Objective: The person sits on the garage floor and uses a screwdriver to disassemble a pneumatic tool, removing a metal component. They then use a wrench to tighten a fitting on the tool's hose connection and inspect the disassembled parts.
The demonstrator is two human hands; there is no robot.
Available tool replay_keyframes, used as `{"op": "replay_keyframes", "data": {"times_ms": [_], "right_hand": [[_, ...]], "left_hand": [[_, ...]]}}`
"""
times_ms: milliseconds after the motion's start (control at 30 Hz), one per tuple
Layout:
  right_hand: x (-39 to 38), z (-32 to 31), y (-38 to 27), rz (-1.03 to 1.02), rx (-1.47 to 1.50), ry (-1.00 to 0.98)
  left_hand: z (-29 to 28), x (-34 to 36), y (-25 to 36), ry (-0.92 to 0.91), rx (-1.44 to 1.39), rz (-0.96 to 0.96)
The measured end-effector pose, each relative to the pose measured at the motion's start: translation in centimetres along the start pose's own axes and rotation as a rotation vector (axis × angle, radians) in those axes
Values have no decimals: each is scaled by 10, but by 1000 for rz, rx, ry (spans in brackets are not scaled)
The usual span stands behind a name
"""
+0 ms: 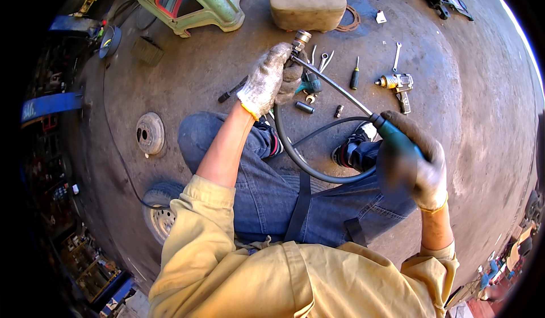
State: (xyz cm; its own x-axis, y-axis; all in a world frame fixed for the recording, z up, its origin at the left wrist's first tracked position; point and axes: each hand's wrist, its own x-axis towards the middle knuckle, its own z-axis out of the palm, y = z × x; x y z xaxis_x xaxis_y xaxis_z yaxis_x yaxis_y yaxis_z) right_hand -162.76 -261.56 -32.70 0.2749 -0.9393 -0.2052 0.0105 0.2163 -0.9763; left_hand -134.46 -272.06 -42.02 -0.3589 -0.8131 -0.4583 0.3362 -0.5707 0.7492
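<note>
My left hand point(265, 82), in a soiled white and grey work glove, grips a black hose point(292, 153) just below its metal fitting point(301, 41). From there the hose loops down in front of my knees and back up to the right. My right hand point(430, 167), in the same kind of glove, is closed around the teal handle of a long screwdriver point(343, 90). The screwdriver's shaft slants up to the left, its tip at the hose just under the fitting. Part of the handle is blurred.
On the floor ahead lie an impact wrench point(397, 84), a combination wrench point(397, 57), another screwdriver point(355, 74) and a black socket point(304, 107). A padded stool point(308, 3) and a green plastic stool point(227, 17) stand beyond. A rusty round metal part point(150, 133) and a wheel point(160, 216) are left.
</note>
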Motion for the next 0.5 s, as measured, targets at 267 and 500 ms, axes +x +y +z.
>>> {"op": "replay_keyframes", "data": {"times_ms": [267,500], "right_hand": [[12,-4,-14,-469,-994,86],[-2,-14,6,252,340,-29]], "left_hand": [[3,1,-5,-3,-14,-29],[15,5,-2,110,-127,12]]}}
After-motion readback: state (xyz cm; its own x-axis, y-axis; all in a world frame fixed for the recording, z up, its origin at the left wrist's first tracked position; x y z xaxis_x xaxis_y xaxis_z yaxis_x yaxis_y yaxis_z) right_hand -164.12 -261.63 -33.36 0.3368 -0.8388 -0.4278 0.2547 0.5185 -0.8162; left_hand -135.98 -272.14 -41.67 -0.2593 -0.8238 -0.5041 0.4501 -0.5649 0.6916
